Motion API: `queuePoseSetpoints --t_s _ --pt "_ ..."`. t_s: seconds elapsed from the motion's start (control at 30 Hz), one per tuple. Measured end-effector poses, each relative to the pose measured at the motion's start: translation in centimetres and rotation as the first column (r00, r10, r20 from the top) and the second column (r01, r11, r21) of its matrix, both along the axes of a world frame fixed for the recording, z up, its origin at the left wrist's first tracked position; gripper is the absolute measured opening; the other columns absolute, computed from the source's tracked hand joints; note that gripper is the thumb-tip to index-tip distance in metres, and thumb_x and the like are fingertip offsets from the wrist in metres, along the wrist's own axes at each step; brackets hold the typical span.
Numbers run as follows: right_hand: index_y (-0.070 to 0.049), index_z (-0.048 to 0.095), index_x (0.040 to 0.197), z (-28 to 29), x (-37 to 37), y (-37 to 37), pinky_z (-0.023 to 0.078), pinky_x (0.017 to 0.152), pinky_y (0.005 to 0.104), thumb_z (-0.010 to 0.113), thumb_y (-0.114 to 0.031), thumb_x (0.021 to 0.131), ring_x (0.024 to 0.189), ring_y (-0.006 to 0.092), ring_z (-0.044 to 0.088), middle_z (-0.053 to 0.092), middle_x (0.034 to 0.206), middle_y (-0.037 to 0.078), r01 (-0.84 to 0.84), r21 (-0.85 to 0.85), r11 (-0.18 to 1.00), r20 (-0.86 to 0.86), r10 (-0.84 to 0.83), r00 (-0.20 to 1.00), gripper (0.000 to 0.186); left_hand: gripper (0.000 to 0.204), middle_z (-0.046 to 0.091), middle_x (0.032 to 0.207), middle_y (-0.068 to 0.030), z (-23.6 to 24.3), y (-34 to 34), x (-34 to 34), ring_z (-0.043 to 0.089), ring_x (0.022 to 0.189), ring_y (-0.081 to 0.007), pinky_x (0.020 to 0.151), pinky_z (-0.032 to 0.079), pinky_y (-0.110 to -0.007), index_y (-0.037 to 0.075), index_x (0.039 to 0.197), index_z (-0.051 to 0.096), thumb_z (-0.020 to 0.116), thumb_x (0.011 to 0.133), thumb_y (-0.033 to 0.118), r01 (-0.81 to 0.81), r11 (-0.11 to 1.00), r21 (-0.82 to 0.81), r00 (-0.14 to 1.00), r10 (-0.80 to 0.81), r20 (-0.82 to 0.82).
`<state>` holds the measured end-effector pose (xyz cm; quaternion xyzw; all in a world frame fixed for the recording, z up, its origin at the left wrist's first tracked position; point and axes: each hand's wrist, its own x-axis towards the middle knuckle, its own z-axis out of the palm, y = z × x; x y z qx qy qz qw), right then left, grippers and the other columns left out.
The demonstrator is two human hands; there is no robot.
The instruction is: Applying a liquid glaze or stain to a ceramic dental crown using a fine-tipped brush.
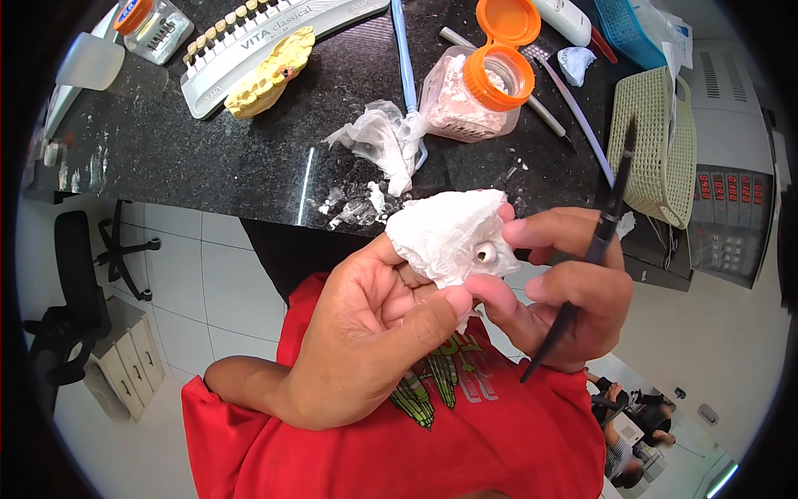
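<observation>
My left hand [353, 341] is closed on a folded white tissue [436, 229], which is lifted in front of the table's near edge. On the tissue lies a small white tooth-shaped crown [485, 253] with a dark hollow facing up. My right hand [573, 291] holds a black-handled brush [613, 218] slantwise between its fingers, bristles upward. Its thumb and fingertips also pinch the tissue's right side, close around the crown. The fingers of my left hand behind the tissue are partly hidden.
A jar of pink powder [453, 104] with its orange lid flipped up stands beyond my hands. Crumpled tissue [384, 141] lies beside it. Farther left are a yellow dental model [270, 75] and a tooth shade guide [208, 87]. A woven basket [652, 150] and a device with red digits [731, 187] stand right.
</observation>
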<state>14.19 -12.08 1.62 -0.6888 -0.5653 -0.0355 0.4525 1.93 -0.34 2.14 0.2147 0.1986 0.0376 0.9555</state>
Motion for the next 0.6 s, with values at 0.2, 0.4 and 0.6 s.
queuePoseSetpoints --t_s 0.2,0.4,0.6 --pt "-0.007 0.050 0.081 -0.49 -0.02 0.17 0.050 0.051 0.0262 0.081 -0.005 0.062 0.066 0.0193 0.059 0.064 0.086 0.012 0.025 0.022 0.999 -0.069 -0.023 0.997 0.037 0.061 0.039 0.135 -0.0194 -0.22 -0.04 -0.43 0.042 0.125 -0.0248 0.106 0.033 -0.038 -0.008 0.137 0.022 0.052 0.085 0.000 0.009 1.000 -0.002 0.999 -0.009 -0.047" --pt "-0.005 0.050 0.079 -0.23 0.16 -0.04 0.050 0.050 0.0248 0.081 -0.004 0.063 0.065 0.0169 0.060 0.064 0.084 0.012 0.014 0.028 1.000 -0.079 -0.012 0.997 0.035 0.063 0.038 0.136 -0.0203 0.05 -0.03 -0.28 0.042 0.125 -0.0249 0.106 0.032 -0.038 -0.008 0.138 0.020 0.052 0.085 0.001 0.007 1.000 -0.004 1.000 -0.007 -0.012" --pt "-0.006 0.049 0.079 -0.14 0.13 -0.22 0.050 0.050 0.0239 0.081 -0.004 0.064 0.064 0.0164 0.061 0.065 0.083 0.012 0.019 0.012 1.000 -0.094 -0.018 0.995 0.035 0.063 0.038 0.136 -0.0212 0.15 -0.09 -0.23 0.042 0.126 -0.0258 0.106 0.031 -0.039 -0.008 0.136 0.023 0.055 0.084 0.003 0.004 1.000 -0.002 1.000 -0.004 -0.010"
